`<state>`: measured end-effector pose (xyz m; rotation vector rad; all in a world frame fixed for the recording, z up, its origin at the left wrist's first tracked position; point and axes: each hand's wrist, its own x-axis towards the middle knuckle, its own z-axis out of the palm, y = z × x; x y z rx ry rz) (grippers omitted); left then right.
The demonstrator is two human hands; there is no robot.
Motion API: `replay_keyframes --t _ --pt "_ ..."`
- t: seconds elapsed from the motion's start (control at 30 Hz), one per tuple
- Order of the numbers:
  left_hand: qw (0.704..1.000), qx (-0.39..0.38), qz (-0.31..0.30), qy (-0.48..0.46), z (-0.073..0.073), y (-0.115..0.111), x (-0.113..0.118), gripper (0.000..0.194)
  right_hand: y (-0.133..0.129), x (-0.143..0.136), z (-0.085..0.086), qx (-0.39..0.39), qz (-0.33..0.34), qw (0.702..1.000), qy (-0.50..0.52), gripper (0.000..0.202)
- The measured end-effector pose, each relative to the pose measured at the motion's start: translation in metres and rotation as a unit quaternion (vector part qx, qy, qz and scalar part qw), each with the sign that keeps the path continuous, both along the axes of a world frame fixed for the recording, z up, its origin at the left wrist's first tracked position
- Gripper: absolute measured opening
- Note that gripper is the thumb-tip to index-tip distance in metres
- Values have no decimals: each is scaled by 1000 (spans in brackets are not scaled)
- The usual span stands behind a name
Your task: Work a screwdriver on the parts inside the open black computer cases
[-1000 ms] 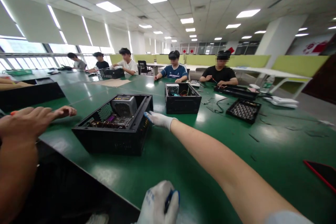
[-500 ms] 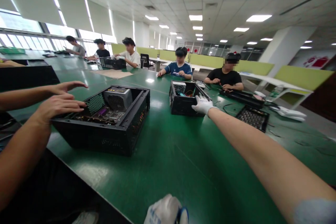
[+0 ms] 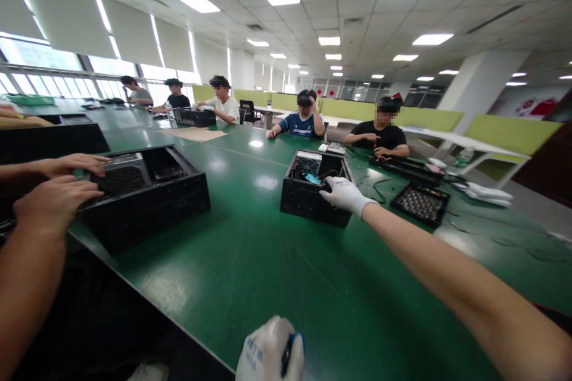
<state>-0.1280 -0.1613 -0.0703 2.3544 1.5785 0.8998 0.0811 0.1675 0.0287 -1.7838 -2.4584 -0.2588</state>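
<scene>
Well to the left of the case (image 3: 308,205), a co-worker's bare hands (image 3: 56,196) are at a second case (image 3: 156,214), and in front of the case, slightly to its left and close to the wearer, the gloved left hand (image 3: 267,350) has its grip curled around a dark object (image 3: 287,358), mostly hidden. The case itself stands open-topped on the green tabletop (image 3: 250,262), the right part of its near rim pinched in the gloved grip of the right hand (image 3: 347,195), while a black tray (image 3: 413,215) lies near its right side.
</scene>
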Motion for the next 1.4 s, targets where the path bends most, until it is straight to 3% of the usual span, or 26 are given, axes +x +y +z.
replay_keyframes --t 0.1,0.17,0.27,0.37,0.57,0.63,0.73,0.83,0.97,1.1,1.2,1.4 --pt "1000 4 19 -12 -26 3 1 14 -58 13 -2 -10 31 999 5 42" --pt "998 35 40 -46 -43 4 3 19 -103 23 -3 -14 47 999 10 44" --pt "990 66 66 -109 -50 4 6 25 -171 38 -5 -24 73 997 17 44" --pt "989 68 46 -126 -23 -3 9 21 -231 54 -4 -31 109 993 16 41" --pt "982 168 -63 -61 67 -20 20 6 -316 80 3 -50 188 980 46 21" --pt "980 172 -92 -36 86 -23 27 5 -339 86 4 -47 216 972 76 13" --pt "983 127 -129 -11 101 -25 39 9 -367 91 7 -53 226 965 120 13" --pt "987 62 -147 36 104 -27 47 14 -375 96 17 -102 223 959 139 19" --pt "987 27 -135 87 100 -30 54 17 -344 96 28 -167 254 946 115 25" --pt "987 20 -113 108 96 -31 55 19 -293 85 21 -118 217 969 -6 38" --pt "987 16 -109 118 95 -31 55 19 -264 72 12 -104 194 970 -100 42" --pt "988 15 -107 111 95 -33 54 18 -244 41 5 -156 206 952 -163 41"
